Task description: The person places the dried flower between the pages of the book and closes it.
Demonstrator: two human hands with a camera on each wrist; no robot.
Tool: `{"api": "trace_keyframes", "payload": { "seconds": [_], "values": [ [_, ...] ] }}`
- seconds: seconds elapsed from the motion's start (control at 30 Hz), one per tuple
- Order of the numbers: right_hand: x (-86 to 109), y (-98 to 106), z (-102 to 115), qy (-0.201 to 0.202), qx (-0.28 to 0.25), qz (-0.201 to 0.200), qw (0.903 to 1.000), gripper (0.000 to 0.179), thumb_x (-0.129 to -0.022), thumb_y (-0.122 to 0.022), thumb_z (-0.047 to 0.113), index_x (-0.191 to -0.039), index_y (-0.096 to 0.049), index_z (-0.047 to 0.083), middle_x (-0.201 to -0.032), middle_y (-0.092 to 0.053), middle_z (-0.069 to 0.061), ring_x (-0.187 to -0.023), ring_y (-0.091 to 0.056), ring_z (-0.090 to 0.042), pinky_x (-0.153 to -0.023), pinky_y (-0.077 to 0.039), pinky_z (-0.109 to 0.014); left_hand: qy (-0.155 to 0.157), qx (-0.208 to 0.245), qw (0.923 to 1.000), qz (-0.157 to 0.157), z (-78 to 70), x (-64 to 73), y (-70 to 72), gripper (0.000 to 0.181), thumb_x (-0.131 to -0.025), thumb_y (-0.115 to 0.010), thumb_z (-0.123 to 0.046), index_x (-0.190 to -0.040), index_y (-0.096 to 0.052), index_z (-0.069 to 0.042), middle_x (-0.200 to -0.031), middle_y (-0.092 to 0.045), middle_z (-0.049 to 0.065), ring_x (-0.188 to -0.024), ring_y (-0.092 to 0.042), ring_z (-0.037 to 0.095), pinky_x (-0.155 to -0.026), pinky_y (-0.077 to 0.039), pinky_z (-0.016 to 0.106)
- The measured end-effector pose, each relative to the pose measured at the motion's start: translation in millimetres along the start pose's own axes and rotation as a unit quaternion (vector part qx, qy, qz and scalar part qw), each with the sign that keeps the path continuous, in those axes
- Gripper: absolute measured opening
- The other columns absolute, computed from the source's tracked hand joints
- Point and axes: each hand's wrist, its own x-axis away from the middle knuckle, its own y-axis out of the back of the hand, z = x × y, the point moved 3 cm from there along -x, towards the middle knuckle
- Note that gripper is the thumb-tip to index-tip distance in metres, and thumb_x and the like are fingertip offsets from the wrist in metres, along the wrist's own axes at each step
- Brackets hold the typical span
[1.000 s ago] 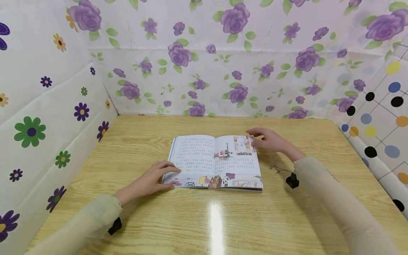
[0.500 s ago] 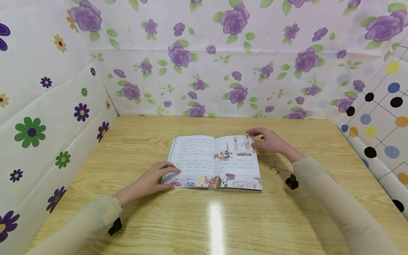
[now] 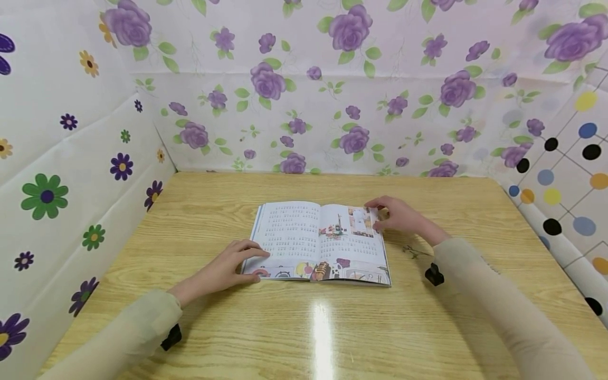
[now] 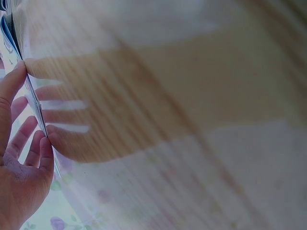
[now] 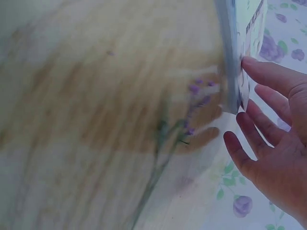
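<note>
An open picture book lies on the wooden table, with printed text and coloured food drawings. My left hand rests on the lower left corner of the book, fingers spread on the left page and thumb by the bottom edge. At the upper right corner, my right hand pinches the right page, which is slightly raised there. In the right wrist view, the thumb is on the page's face and other fingertips are at its edge. The left wrist view shows the left fingers along the book's edge.
The wood-grain table is glossy and reflects light. A printed flower sprig shows on its surface near the right forearm. Black wrist cameras hang under both sleeves. Flower-patterned sheets wall the back and left; a dotted sheet stands right.
My right hand has shifted slightly down and left, drawing the right page's upper corner inward and lifting it a little. The left hand has stayed in place.
</note>
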Motion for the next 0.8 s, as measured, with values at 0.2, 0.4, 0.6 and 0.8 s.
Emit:
{"api": "trace_keyframes", "payload": {
  "seconds": [0.2,0.4,0.6,0.8],
  "values": [
    [0.2,-2.1,-0.9,-0.004,0.014,0.006,0.9999,0.062,-0.085,-0.078,0.019,-0.140,-0.053,0.006,-0.134,-0.055,-0.018,-0.121,-0.053,-0.034,-0.094,-0.046,-0.050,-0.005,0.000,1.0000,-0.006,0.7,0.2,-0.7,0.048,-0.085,-0.078,-0.028,-0.131,-0.063,-0.022,-0.130,-0.057,0.001,-0.121,-0.051,0.024,-0.100,-0.043,0.049],
    [-1.8,0.2,4.6,-0.008,0.035,0.028,0.9990,0.060,-0.086,-0.077,0.020,-0.140,-0.054,0.005,-0.130,-0.050,-0.022,-0.118,-0.046,-0.038,-0.093,-0.042,-0.053,-0.003,0.001,1.0000,-0.005,1.4,-0.2,-0.7,0.049,-0.085,-0.078,-0.028,-0.131,-0.063,-0.022,-0.131,-0.057,0.002,-0.122,-0.051,0.026,-0.101,-0.044,0.050],
    [-2.3,0.5,7.7,-0.007,0.038,0.035,0.9986,0.058,-0.087,-0.076,0.018,-0.139,-0.055,0.006,-0.129,-0.049,-0.023,-0.117,-0.040,-0.040,-0.094,-0.035,-0.057,0.003,0.001,1.0000,-0.002,1.0,0.2,0.4,0.049,-0.085,-0.079,-0.028,-0.131,-0.064,-0.021,-0.130,-0.057,0.002,-0.121,-0.051,0.025,-0.101,-0.044,0.049],
    [-4.3,1.8,8.0,-0.004,0.041,0.044,0.9982,0.058,-0.086,-0.076,0.018,-0.139,-0.054,0.005,-0.121,-0.053,-0.019,-0.112,-0.042,-0.036,-0.092,-0.035,-0.052,0.004,0.002,1.0000,0.000,-0.9,-1.0,0.3,0.048,-0.085,-0.078,-0.028,-0.131,-0.064,-0.021,-0.131,-0.057,0.002,-0.122,-0.051,0.025,-0.101,-0.043,0.050]
  ]
}}
